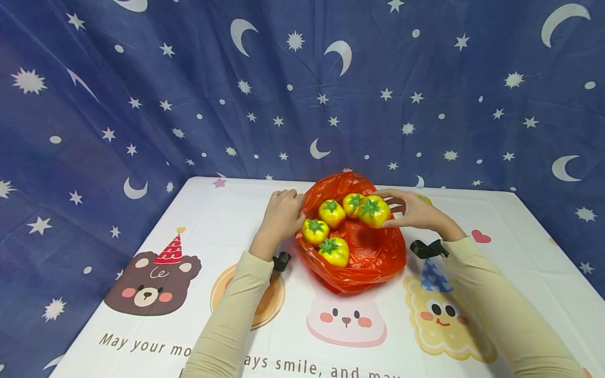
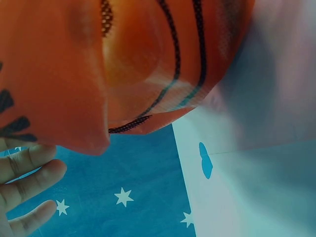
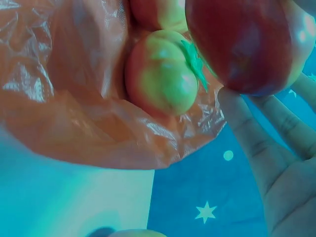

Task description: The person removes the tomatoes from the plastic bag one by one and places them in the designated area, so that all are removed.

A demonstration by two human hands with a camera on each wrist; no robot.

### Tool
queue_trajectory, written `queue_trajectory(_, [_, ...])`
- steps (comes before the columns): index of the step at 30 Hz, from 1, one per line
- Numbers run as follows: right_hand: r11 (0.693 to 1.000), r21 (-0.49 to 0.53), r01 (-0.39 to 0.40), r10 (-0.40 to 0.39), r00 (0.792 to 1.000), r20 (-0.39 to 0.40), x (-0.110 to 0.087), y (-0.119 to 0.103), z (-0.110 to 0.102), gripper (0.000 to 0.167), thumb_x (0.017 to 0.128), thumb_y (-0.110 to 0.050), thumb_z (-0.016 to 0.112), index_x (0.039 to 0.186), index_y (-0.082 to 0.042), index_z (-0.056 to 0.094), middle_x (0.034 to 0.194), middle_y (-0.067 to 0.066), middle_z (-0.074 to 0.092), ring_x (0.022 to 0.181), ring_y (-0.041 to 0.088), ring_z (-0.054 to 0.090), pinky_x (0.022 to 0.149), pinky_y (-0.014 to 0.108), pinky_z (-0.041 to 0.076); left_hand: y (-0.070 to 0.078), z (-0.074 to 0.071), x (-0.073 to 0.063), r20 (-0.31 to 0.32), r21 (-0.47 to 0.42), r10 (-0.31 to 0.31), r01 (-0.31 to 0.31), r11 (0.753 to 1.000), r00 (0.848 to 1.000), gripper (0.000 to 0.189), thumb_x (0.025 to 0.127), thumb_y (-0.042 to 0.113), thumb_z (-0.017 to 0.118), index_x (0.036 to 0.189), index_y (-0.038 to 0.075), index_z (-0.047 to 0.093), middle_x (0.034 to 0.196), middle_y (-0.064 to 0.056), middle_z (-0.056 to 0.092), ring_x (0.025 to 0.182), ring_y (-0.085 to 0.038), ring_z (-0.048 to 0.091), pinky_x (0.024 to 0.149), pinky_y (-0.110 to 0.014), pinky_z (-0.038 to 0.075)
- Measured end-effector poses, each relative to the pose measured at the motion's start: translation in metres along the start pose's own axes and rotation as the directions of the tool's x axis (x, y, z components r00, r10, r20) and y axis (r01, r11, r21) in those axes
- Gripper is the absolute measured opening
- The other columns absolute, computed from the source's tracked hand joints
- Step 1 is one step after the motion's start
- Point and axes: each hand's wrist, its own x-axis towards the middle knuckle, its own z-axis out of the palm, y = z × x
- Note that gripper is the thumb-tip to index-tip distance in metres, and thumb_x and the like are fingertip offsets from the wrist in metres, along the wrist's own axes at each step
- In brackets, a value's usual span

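Pinches the left rim of a red plastic bag [image 1: 347, 278] in the fingers of the left hand [image 1: 281, 215] and, at its far right, grips in those of the right hand [image 1: 413, 211] a glossy yellow, green-topped, tomato-shaped fruit [image 1: 375, 212], probably light, stiff, slippery, best held round its sides.

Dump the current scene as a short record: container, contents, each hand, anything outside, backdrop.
container: red plastic bag, mouth open, on the white table cover
contents: four yellow fruits with green leafy tops
left: left hand grips the bag's rim
right: right hand holds a fifth fruit at the bag's mouth
outside: one more fruit, mostly hidden behind the right hand
backdrop: blue cloth with white moons and stars
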Motion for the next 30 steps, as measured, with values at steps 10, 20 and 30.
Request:
queue_trajectory(10, [1.000, -0.016, -0.013, 0.013, 1.000, -0.010, -0.006, 0.002, -0.010, 0.069, 0.074, -0.016, 0.079, 0.134, -0.005, 0.047, 0.135, 0.017, 0.050, 0.116, 0.036, 0.055, 0.090, 0.047, 0.050, 0.000, 0.000, 0.000, -0.001, -0.005, 0.002, -0.002, 1.000, 1.000, 0.011, 0.078, 0.014, 0.064, 0.087, 0.007, 0.064, 0.077, -0.007, 0.059, 0.082, -0.025, 0.061, 0.087, -0.044, 0.046])
queue_trajectory(20, [0.999, -0.036, -0.022, 0.020, 0.999, -0.037, -0.015, 0.003, -0.023, 0.071, 0.074, -0.015, 0.078, 0.135, -0.005, 0.046, 0.131, 0.017, 0.053, 0.114, 0.034, 0.056, 0.087, 0.036, 0.053, 0.000, 0.000, -0.001, -0.004, -0.013, -0.002, 0.002, 1.000, 1.000, 0.011, 0.079, 0.013, 0.064, 0.087, 0.007, 0.064, 0.078, -0.007, 0.060, 0.082, -0.025, 0.061, 0.088, -0.043, 0.045])
queue_trajectory(30, [0.996, -0.079, -0.049, 0.043, 0.996, -0.072, -0.025, 0.003, -0.036, 0.070, 0.074, -0.015, 0.078, 0.136, -0.007, 0.046, 0.131, 0.013, 0.053, 0.113, 0.015, 0.053, 0.092, 0.031, 0.051, 0.000, 0.000, 0.000, 0.006, -0.013, -0.004, 0.004, 1.000, 1.000, 0.012, 0.079, 0.014, 0.064, 0.089, 0.007, 0.064, 0.079, -0.007, 0.060, 0.084, -0.025, 0.061, 0.089, -0.044, 0.045])
